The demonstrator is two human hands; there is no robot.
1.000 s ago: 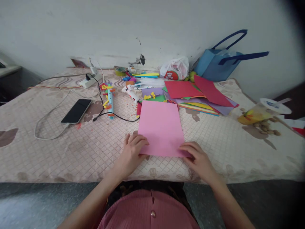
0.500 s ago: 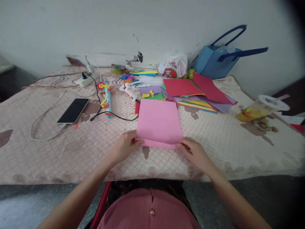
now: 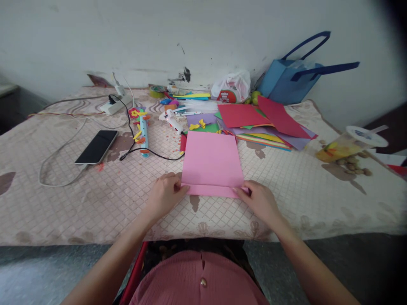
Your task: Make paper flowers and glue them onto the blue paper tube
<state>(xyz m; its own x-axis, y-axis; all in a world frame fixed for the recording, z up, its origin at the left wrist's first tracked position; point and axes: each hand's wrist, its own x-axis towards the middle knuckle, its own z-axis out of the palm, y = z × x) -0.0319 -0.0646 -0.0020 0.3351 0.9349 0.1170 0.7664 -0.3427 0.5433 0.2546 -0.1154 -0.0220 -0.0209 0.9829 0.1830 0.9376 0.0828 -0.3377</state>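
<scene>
A sheet of pink paper (image 3: 212, 161) lies on the table in front of me, with a narrow strip folded over along its near edge. My left hand (image 3: 165, 192) pinches the left end of that strip between thumb and fingers. At the strip's right end, my right hand (image 3: 259, 199) grips the paper, its thumb on top of the fold. Just beyond the sheet lie a white glue gun (image 3: 171, 120) and yellow paper bows (image 3: 197, 124). The fingertips under the paper are partly hidden.
Coloured paper sheets (image 3: 244, 116) are piled at the back right, before a blue bag (image 3: 282, 82). A lidded cup (image 3: 345, 146) stands far right. To the left are a phone (image 3: 97, 147), a decorated blue stick (image 3: 144, 133), a power strip (image 3: 116, 105) and loose cables.
The folded strip now lies flatter and more even along the near edge. My right thumb has shifted slightly left onto the fold; the left hand has barely moved.
</scene>
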